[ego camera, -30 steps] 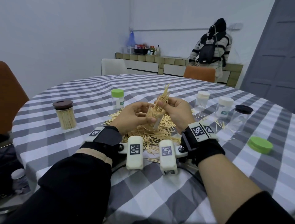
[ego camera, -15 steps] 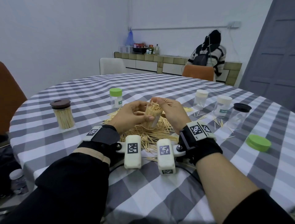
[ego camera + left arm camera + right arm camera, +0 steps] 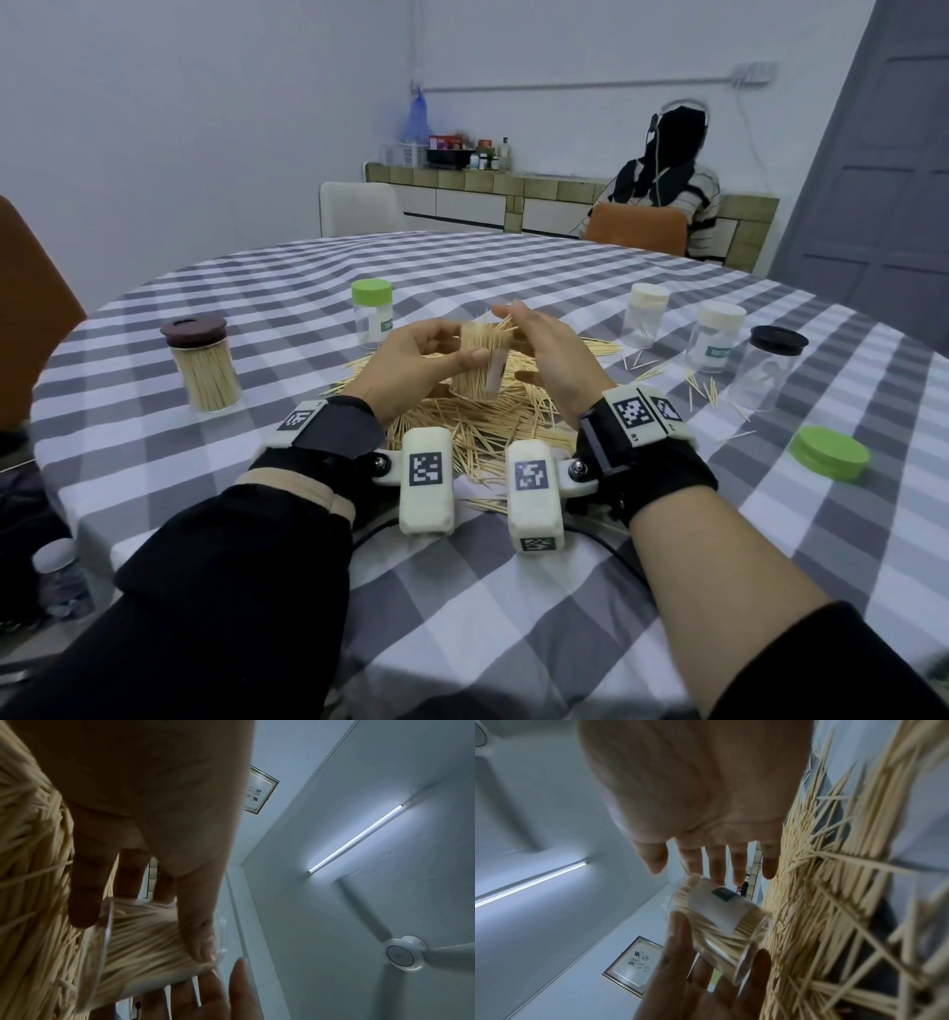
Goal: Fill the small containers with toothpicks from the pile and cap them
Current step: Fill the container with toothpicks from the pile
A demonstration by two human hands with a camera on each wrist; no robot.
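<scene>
The jar (image 3: 475, 367) is held upright over the pile (image 3: 477, 426), clamped between thumb and curled fingers of the left hand (image 3: 416, 367). The right hand (image 3: 552, 360), fingers straight and spread, is poised just beside its mouth, on the right. The rim is blurred; the cap is not identifiable.

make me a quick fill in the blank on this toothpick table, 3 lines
The clear plastic container packed with toothpicks is gripped by the ___ hand.
The loose flat lid lying near the checked table's right edge is ___ in colour.
The toothpick-filled jar standing at the left wears a ___ cap.

Missing words: left; green; brown
</scene>
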